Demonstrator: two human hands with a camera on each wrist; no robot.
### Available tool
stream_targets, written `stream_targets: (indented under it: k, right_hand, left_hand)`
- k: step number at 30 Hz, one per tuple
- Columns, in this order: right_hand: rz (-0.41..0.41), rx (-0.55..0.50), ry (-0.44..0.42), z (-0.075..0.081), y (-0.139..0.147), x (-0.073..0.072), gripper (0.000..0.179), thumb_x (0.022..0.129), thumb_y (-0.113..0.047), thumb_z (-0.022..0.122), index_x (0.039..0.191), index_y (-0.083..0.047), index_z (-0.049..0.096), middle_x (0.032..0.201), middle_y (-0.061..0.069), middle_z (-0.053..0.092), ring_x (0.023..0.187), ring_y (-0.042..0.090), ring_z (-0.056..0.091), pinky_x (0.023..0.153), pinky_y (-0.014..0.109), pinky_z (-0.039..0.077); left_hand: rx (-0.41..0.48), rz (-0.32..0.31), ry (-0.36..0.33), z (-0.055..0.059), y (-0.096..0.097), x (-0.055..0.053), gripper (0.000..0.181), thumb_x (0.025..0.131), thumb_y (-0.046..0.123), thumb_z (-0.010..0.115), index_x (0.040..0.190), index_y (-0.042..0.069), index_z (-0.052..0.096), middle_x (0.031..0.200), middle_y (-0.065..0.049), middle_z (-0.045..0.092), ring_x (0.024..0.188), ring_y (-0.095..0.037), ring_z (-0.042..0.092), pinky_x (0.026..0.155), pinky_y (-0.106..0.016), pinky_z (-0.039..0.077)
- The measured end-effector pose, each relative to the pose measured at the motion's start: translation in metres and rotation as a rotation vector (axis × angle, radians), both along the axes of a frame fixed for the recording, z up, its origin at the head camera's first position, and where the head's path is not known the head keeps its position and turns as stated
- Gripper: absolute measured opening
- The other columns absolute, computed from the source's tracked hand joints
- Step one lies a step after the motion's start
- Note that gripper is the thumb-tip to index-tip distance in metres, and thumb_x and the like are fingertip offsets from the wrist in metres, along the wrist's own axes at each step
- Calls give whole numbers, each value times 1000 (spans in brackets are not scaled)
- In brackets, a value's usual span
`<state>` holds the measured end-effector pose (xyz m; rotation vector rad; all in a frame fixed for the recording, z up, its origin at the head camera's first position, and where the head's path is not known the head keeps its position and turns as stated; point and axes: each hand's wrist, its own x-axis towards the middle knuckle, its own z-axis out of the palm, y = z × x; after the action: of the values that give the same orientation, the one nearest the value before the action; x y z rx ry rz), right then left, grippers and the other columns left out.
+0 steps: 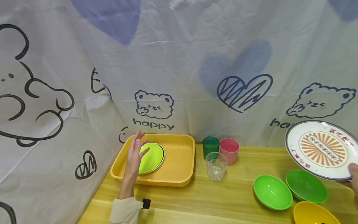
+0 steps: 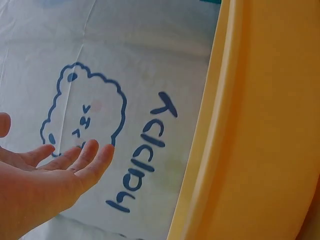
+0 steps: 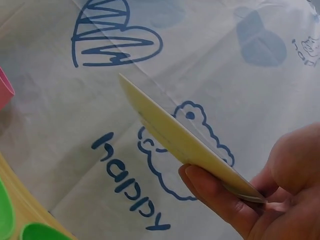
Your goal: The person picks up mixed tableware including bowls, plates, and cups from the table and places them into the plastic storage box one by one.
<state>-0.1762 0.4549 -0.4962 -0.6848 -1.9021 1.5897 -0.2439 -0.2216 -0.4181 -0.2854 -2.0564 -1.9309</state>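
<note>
At the far right of the head view, my right hand (image 1: 353,175) pinches the near right rim of a white plate (image 1: 324,149) with an orange ray pattern and red lettering. The right wrist view shows that plate (image 3: 175,137) edge-on, with fingers under it and the thumb at the other face. My left hand (image 1: 136,155) is raised over the left part of a yellow tray (image 1: 179,161), its fingers spread and nothing held. Behind that hand, a lime-yellow plate (image 1: 152,160) with a dark-edged white rim below it lies in the tray.
Right of the tray stand a green cup (image 1: 211,146), a pink cup (image 1: 230,151) and a clear cup (image 1: 216,168). Two green bowls (image 1: 272,192) and a yellow bowl (image 1: 313,214) sit at the right on the wooden table (image 1: 223,199). A printed cloth (image 1: 190,77) hangs behind.
</note>
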Motion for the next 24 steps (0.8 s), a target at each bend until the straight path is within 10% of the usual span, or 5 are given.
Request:
stream_targets:
  k: [4, 8, 12, 16, 24]
  right_hand:
    - [24, -142, -111, 56, -49, 18, 50, 113, -24, 33, 162, -20, 25, 86, -20, 59, 54, -11, 53, 48, 13, 50]
    - [50, -231, -23, 85, -83, 29, 61, 111, -12, 35, 166, -28, 12, 102, -21, 47, 64, -10, 55, 53, 10, 52]
    - [93, -79, -63, 81, -93, 28, 62, 111, -11, 31, 166, -24, 6, 134, 8, 51, 74, -10, 53, 60, 10, 54]
    - [132, 81, -132, 76, -98, 26, 64, 110, -12, 30, 166, -19, 0, 159, 32, 24, 76, -9, 52, 64, 12, 56]
    - [186, 18, 0, 75, -115, 23, 63, 107, -6, 42, 165, -17, 20, 125, 1, 58, 67, -4, 60, 55, 16, 56]
  left_hand:
    - [-20, -35, 7, -3, 7, 0, 57, 113, 39, 33, 162, 10, 26, 162, -14, 35, 139, -39, 43, 112, -58, 42]
    - [-26, -59, 2, -6, 12, -1, 58, 113, 40, 34, 162, 11, 26, 162, -15, 35, 139, -37, 44, 112, -57, 42]
    - [-22, -65, -5, -10, 16, -2, 56, 113, 39, 34, 161, 11, 28, 161, -16, 35, 138, -38, 45, 111, -58, 43]
    - [-16, -95, -11, -14, 21, -3, 56, 113, 38, 34, 161, 9, 28, 160, -18, 35, 138, -39, 45, 111, -58, 43]
    - [-17, -134, -28, -14, 32, -3, 55, 113, 39, 34, 161, 12, 29, 161, -16, 36, 138, -37, 46, 110, -54, 46]
